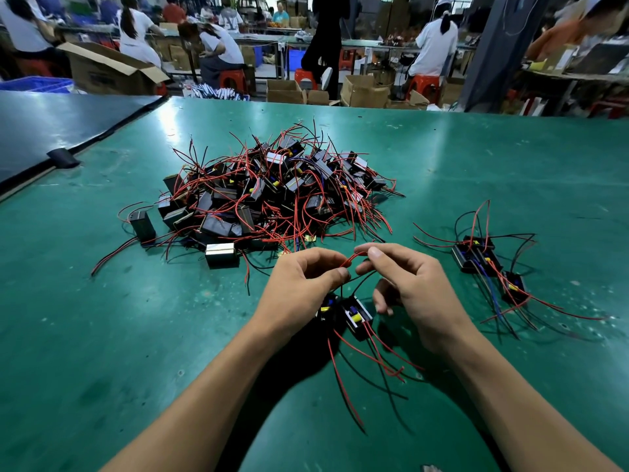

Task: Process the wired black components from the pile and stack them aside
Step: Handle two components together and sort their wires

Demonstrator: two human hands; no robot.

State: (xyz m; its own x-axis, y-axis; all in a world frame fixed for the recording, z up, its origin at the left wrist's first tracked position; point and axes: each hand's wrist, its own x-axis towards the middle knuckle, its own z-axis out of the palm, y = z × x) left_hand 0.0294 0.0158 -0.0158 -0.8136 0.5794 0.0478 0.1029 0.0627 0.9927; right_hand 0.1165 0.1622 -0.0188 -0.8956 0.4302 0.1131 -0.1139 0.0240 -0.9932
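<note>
A dark sheet [51, 131] overlaps the table [102, 335] at far left, and bare green surface lies open along the near edge. The pile [272, 192] of wired black components sits just beyond the hands. The left hand [303, 284] and right hand [415, 287] each hold a pinching grip on one red wire [354, 257]. Two components [354, 315] lie just below, between the hands. A small stack [483, 260] lies to the right, with open table beyond.

I can read no text or number here. The open cardboard box [102, 71] at the far left has some dark print on its side, but it is too blurred and too small for me to tell the words.
</note>
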